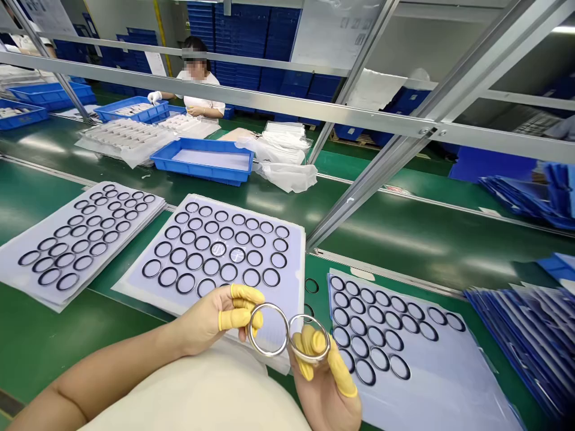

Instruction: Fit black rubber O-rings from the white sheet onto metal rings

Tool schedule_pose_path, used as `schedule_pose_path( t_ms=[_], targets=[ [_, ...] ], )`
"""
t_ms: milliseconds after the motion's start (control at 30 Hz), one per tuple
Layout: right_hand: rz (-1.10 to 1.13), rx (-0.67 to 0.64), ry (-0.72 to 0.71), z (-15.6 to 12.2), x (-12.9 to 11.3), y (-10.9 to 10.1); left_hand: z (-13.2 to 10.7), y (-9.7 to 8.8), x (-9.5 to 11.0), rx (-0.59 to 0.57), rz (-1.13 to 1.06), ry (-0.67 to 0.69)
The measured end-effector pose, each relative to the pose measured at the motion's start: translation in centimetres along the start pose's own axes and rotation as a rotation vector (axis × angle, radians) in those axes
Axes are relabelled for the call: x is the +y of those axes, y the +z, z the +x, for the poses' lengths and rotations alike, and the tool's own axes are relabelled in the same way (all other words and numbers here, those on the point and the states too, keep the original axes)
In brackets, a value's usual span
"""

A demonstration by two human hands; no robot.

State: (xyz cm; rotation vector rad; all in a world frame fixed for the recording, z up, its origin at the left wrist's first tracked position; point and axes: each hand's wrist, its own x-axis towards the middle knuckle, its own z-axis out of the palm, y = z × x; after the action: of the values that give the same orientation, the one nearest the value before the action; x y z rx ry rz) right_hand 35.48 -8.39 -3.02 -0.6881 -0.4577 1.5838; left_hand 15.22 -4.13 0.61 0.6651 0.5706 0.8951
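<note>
My left hand (233, 314), in yellow finger cots, is closed on a shiny metal ring (286, 340) by its left edge. A second ring (329, 347), with what looks like clear glass inside, is pinched in my right hand (326, 377), also in yellow finger cots. The two rings meet or nearly meet edge to edge; I cannot tell which. Behind my hands lies a white sheet (294, 293) bearing rows of dark-rimmed rings. To the right, another sheet (431, 383) carries more of them.
On the left rests a stack of sheets (18, 248) with rings on top. Two loose rings lie beside the middle sheet. A metal frame (359, 185) crosses the green bench. Beyond stand a blue tray (204, 173) and a co-worker (204, 90). Blue-edged sheets (516, 353) are stacked at right.
</note>
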Motion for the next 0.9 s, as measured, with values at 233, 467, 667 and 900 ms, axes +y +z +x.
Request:
schedule_pose_path(
  t_ms=[233, 467, 667, 900],
  targets=[
    [0.005, -0.031, 0.014, -0.6, 0.8, -0.2, -0.1, 0.2, 0.1, -0.051, -0.007, -0.007],
    [-0.133, -0.012, 0.082, -1.4, 1.0, -0.9, -0.2, 0.6, -0.3, -0.062, -0.019, -0.053],
    [-0.136, -0.093, 0.121, -1.4, 1.0, -0.2, -0.5, 0.6, -0.6, -0.071, -0.028, -0.058],
    [-0.136, -0.192, 0.184, -1.1, 1.4, 0.5, -0.8, 0.5, -0.6, -0.040, 0.013, -0.057]
  ],
)
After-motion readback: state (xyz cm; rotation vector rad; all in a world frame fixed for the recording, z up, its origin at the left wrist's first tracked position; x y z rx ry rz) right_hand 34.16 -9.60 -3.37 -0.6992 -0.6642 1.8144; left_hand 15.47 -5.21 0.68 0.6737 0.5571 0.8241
